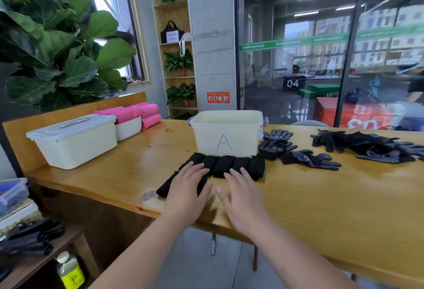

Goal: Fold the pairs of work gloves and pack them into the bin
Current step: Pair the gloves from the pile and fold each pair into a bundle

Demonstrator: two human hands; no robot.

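A row of folded black work gloves (231, 164) lies on the wooden table (321, 197) just in front of the cream bin marked "A" (226, 135). My left hand (187, 190) rests flat, fingers apart, on the leftmost folded pair. My right hand (243, 194) hovers open beside it, its fingertips at the near edge of the row. Unfolded black dotted gloves (286, 148) lie to the right of the bin, and a larger loose pile of gloves (371, 146) sits at the far right.
A lidded cream box (73, 141) stands at the left of the table, with a white basket (128, 128) and pink rolled cloths (144, 114) behind it. A big leafy plant (57, 43) fills the left. A low side shelf (34, 242) holds black tools and a bottle (70, 270).
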